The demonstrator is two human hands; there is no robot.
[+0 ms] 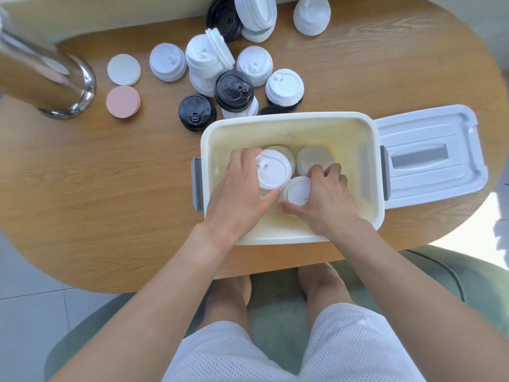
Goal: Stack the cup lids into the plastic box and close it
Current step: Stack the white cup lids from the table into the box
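On the wooden table (115, 194) the cream plastic box (376, 172) stands open near the front edge, and its white box lid (429, 155) lies flat just beside it on the right, so closing is not yet due. Inside the box both hands are at work, each setting down a stack of white cup lids. Left hand (237, 194) curls its fingers and thumb round the left stack (272, 169), which it holds by the rim, top face up. Right hand (327, 199) grips the right stack (298, 190) lower in the box, thumb under the near rim and fingers bent over the far side. The two stacks touch or nearly touch. Behind them two more pale stacks (314, 158) already sit against the floor of the box.

To do this step well, I judge each stack should go down level and upright, tight beside its neighbours, so that later stacks fit and the box lid can shut. Let go only once the bottom rests flat, since a tilted stack would likely slide apart.

Beyond the box many loose lids wait, white lids (205, 59) and black lids (196, 111) mixed, so most of the task is left. Two flat round discs, white (124, 69) and pink (123, 101), lie by a metal cylinder (49, 75) on the left
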